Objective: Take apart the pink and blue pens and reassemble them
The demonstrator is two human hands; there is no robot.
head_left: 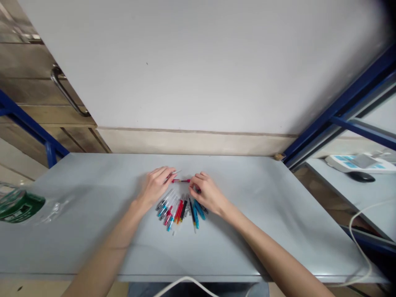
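We had a red pen [181, 180] between our left hand [156, 185] and right hand [208, 194], just beyond the pen parts [178, 211] fanned across the table [253, 194]. Both hands' fingers were curled, but we could not tell whether either gripped the pen.

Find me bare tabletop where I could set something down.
Bare: right of the right forearm, bounded by the right edge of the table and, near the front corner, the white cable; also between the green-labelled bottle and left forearm. Crowded: the middle, where pen parts fan out on the near side of the left hand and right hand.
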